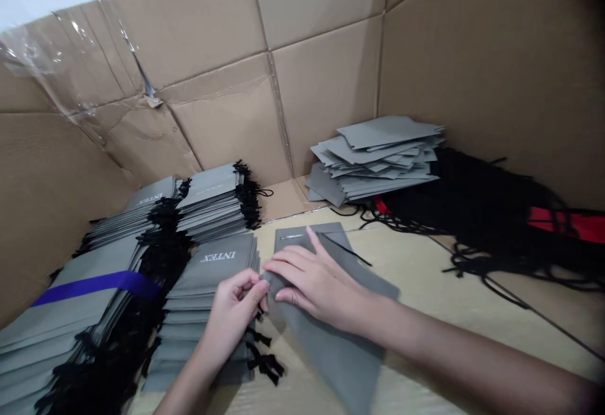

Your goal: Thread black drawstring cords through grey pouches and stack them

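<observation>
Between my hands is a grey fabric pouch (335,352), lying slanted on the work surface. My left hand (239,298) pinches its top left corner between thumb and fingers. My right hand (314,276) lies over the pouch, thumb and fingertips closed on its edge beside the left fingertips. Another grey pouch piece (333,231) shows beyond the right hand. On it are a thin silvery strip (290,236) and a black cord (347,249). The cord's near end is hidden by the right hand.
Left of my hands lie stacks of grey pouches (212,267) with black cord ends, some printed INTEX; one stack has a purple band (99,286). Loose grey pouches (378,150) are piled at the back, beside heaped black cords (491,207). Cardboard walls (326,81) enclose the surface.
</observation>
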Motion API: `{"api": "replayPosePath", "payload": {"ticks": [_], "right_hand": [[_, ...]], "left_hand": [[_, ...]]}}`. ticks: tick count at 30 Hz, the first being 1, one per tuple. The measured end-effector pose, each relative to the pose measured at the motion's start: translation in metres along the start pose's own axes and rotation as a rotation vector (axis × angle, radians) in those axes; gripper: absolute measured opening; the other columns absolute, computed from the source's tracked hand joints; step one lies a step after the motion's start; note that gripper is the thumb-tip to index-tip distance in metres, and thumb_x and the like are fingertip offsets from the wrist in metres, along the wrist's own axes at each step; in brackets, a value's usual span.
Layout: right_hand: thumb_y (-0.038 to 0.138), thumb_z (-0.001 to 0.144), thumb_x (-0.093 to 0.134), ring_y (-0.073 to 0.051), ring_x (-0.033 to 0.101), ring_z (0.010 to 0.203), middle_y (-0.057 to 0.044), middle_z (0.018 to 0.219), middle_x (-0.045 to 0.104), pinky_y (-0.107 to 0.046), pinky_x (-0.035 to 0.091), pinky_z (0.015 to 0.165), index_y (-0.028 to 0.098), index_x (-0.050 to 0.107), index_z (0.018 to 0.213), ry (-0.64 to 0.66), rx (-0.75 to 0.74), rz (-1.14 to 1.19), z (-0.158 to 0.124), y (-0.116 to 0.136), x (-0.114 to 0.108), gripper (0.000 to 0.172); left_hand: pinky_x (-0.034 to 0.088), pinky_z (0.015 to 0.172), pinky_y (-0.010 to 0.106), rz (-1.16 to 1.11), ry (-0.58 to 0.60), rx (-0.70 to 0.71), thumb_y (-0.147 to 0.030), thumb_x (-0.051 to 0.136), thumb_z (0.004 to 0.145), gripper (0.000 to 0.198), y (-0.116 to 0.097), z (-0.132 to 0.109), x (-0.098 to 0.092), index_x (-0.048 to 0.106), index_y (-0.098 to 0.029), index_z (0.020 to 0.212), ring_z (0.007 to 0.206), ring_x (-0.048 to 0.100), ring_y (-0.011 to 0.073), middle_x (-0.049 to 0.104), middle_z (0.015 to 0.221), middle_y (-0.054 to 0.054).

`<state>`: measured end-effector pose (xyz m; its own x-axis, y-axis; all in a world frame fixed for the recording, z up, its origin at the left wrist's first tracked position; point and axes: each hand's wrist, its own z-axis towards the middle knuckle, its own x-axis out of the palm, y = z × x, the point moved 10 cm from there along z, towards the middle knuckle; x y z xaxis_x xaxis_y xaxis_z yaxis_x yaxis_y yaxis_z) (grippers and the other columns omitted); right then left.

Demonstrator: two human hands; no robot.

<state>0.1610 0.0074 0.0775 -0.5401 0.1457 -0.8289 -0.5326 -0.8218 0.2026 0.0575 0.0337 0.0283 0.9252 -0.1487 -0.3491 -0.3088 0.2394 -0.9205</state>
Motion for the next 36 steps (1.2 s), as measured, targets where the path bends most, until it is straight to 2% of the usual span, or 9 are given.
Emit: {"api": "replayPosePath", "payload": {"ticks": [3,5,8,14,18,23,27,31,36], "right_hand": [[0.038,0.088,0.047,-0.02,0.049,0.099,-0.005,0.1,0.056,-0.053,0.017,0.103,0.021,0.051,0.106,0.046,0.092,0.06,-0.003,-0.012,0.013,0.025],[0.039,0.088,0.046,-0.02,0.047,0.098,-0.006,0.1,0.053,-0.048,0.026,0.099,0.019,0.049,0.104,0.046,0.114,0.102,-0.006,-0.019,0.015,0.026],[0.04,0.09,0.041,-0.02,0.044,0.097,-0.007,0.101,0.049,-0.039,0.035,0.092,0.018,0.046,0.104,0.032,0.123,0.168,-0.01,-0.023,0.013,0.027],[0.043,0.091,0.035,-0.02,0.04,0.096,-0.007,0.102,0.045,-0.035,0.037,0.087,0.019,0.042,0.102,0.012,0.105,0.286,-0.014,-0.021,0.012,0.028],[0.046,0.091,0.031,-0.02,0.041,0.095,-0.007,0.1,0.045,-0.036,0.037,0.086,0.019,0.041,0.101,-0.011,0.078,0.321,-0.015,-0.019,0.009,0.031],[0.042,0.09,0.037,-0.021,0.042,0.094,-0.007,0.099,0.046,-0.036,0.036,0.086,0.019,0.043,0.1,-0.04,0.075,0.251,-0.017,-0.019,0.006,0.026],[0.037,0.089,0.044,-0.022,0.043,0.093,-0.008,0.099,0.048,-0.037,0.036,0.084,0.018,0.045,0.099,-0.05,0.064,0.156,-0.019,-0.021,0.005,0.022],[0.036,0.088,0.045,-0.022,0.044,0.093,-0.009,0.099,0.05,-0.036,0.037,0.081,0.017,0.047,0.101,-0.056,0.052,0.116,-0.02,-0.02,0.002,0.023],[0.037,0.088,0.046,-0.022,0.044,0.091,-0.009,0.098,0.051,-0.036,0.038,0.081,0.017,0.049,0.101,-0.089,0.062,0.117,-0.022,-0.017,0.0,0.024]], "left_hand": [[0.038,0.049,0.017,0.186,0.002,0.136,-0.033,0.049,0.084,0.025,-0.016,-0.005,0.007,0.059,-0.015,0.069,0.05,0.049,0.0083,0.057,0.058,-0.001],[0.043,0.056,0.018,0.251,-0.048,0.209,-0.028,0.05,0.084,0.016,-0.022,-0.008,0.005,0.061,-0.016,0.082,0.058,0.056,0.0109,0.062,0.064,0.0],[0.048,0.063,0.019,0.295,-0.126,0.273,-0.024,0.052,0.082,0.014,-0.027,-0.012,0.001,0.06,-0.017,0.092,0.064,0.063,0.0131,0.067,0.073,0.002],[0.048,0.063,0.019,0.513,-0.221,0.514,-0.015,0.054,0.08,0.013,-0.057,-0.028,0.007,0.062,-0.018,0.09,0.067,0.064,0.0134,0.069,0.079,0.004],[0.05,0.07,0.022,0.511,-0.225,0.625,-0.012,0.053,0.08,0.016,-0.072,-0.036,0.014,0.064,-0.017,0.09,0.076,0.065,0.0158,0.07,0.086,0.007],[0.053,0.069,0.022,0.405,-0.272,0.628,-0.009,0.056,0.077,0.015,-0.079,-0.037,0.01,0.069,-0.016,0.082,0.075,0.066,0.0162,0.071,0.083,0.007],[0.054,0.07,0.022,0.392,-0.262,0.594,-0.01,0.059,0.074,0.015,-0.08,-0.034,0.013,0.072,-0.017,0.079,0.073,0.067,0.0163,0.072,0.081,0.006],[0.056,0.069,0.024,0.373,-0.283,0.527,-0.012,0.061,0.074,0.017,-0.073,-0.034,0.013,0.074,-0.02,0.081,0.072,0.068,0.0169,0.073,0.081,0.004],[0.057,0.068,0.027,0.347,-0.385,0.445,-0.015,0.063,0.072,0.016,-0.061,-0.04,0.007,0.073,-0.021,0.083,0.073,0.068,0.0188,0.073,0.082,0.004]]}}
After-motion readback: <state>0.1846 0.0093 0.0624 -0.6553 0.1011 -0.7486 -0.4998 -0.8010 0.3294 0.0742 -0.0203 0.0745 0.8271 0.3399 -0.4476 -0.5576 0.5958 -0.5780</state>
